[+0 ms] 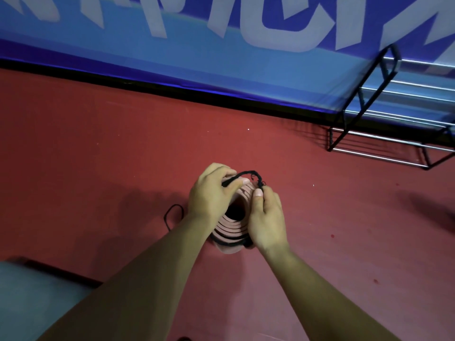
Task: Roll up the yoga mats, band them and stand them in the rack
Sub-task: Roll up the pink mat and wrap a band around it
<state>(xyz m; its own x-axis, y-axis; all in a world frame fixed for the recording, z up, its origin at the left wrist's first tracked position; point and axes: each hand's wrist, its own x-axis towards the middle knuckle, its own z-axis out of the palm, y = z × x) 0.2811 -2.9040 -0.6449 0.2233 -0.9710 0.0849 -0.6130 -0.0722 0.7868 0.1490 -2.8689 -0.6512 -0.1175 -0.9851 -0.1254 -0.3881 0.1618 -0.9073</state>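
A rolled pink yoga mat [230, 230] stands on end on the red floor, its spiral top facing me. My left hand [211, 193] and my right hand [267, 217] both pinch a black elastic band [247, 174] stretched over the far rim of the roll. Another black band [229, 242] circles the roll lower down. A loose black band [172, 215] lies on the floor left of the mat. The metal rack [384, 126] stands at the upper right against the wall.
A blue banner with white letters [197, 45] runs along the wall behind. A grey-green mat or pad [32, 296] lies at the lower left. Red floor [98, 156] stretches between me and the rack.
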